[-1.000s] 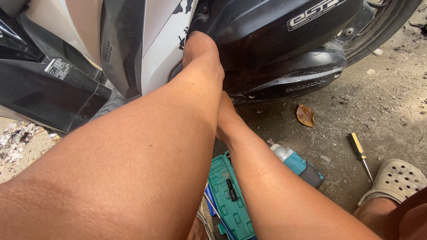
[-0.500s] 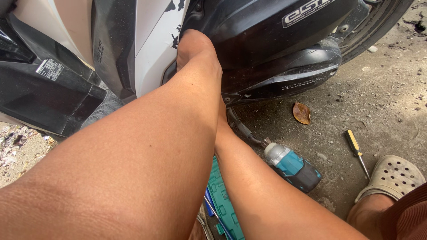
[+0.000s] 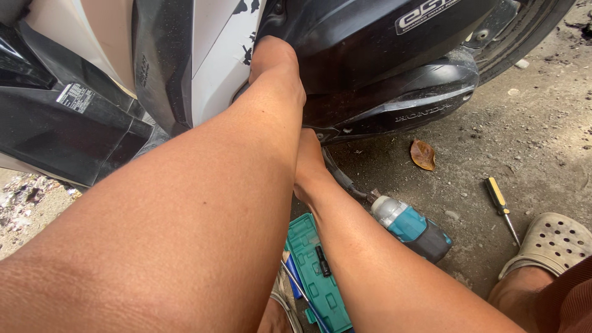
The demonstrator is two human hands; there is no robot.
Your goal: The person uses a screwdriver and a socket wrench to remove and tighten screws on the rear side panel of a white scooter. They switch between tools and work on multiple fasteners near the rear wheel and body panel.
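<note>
Both hands reaching under the scooter body panel (image 3: 382,68) — left hand (image 3: 274,55) and right hand (image 3: 308,154) buried behind it, finger state can't tell — next move needs feel, impact driver (image 3: 410,225) lying just beside.

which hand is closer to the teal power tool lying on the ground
Right. The right hand reaches under the scooter's black panel, just up-left of the teal power tool. The left hand is higher, tucked into the bodywork, clearly farther.
</note>
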